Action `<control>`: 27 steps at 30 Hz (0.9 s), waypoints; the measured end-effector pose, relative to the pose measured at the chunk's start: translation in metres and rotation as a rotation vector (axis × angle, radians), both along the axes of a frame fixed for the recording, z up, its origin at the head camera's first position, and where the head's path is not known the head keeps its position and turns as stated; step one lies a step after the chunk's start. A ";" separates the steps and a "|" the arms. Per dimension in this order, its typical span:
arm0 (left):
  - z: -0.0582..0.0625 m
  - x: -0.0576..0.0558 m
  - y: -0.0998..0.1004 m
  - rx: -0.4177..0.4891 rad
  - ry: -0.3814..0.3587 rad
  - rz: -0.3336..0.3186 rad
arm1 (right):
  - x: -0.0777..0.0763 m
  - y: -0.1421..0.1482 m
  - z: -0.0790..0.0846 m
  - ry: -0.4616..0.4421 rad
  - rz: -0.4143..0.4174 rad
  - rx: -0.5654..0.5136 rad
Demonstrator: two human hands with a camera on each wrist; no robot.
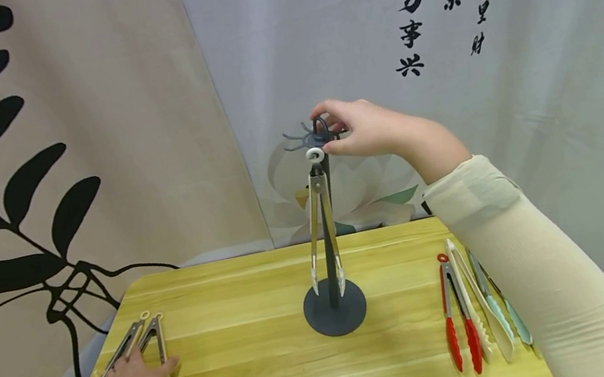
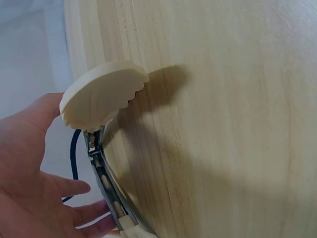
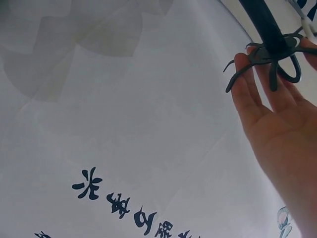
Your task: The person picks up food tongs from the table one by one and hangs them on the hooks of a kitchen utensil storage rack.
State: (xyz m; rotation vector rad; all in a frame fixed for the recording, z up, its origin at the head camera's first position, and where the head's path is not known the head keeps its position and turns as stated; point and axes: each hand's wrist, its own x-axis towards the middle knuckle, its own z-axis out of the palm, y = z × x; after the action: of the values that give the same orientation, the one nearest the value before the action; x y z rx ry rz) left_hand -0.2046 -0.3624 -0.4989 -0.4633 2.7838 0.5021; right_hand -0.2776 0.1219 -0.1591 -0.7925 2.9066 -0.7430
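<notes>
Matt stand (image 1: 329,258) (smooth), wood-grained table (image 1: 245,347).

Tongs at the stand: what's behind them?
In the head view, the stand's dark post shows between the tongs' legs, with table and printed cloth beyond. Whatever sits behind the hinge and legs is covered.

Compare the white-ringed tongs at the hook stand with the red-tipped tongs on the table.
Pose: the white-ringed tongs are upright at the hook stand; the red-tipped tongs lie on the table.
Color: the white-ringed tongs have pale tips; the red-tipped tongs have a red ring too.
Shared: each has an end ring and two arms spread apart.
</notes>
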 end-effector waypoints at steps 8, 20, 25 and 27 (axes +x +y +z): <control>0.003 -0.001 0.004 -0.031 -0.008 -0.014 | 0.001 0.001 0.001 0.019 -0.005 0.008; -0.001 -0.006 0.005 0.005 -0.035 0.010 | 0.001 -0.001 0.001 0.019 -0.008 0.022; 0.000 -0.005 0.006 0.028 -0.067 0.044 | 0.002 -0.003 0.001 0.022 -0.003 0.025; 0.001 -0.004 0.006 0.026 -0.085 0.040 | 0.003 -0.004 0.002 0.020 0.000 0.023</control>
State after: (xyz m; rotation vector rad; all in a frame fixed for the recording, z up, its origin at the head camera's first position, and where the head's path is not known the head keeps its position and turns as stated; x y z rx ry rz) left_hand -0.2088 -0.3564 -0.4979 -0.5228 2.6884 0.5139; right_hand -0.2745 0.1181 -0.1575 -0.8028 2.9269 -0.7046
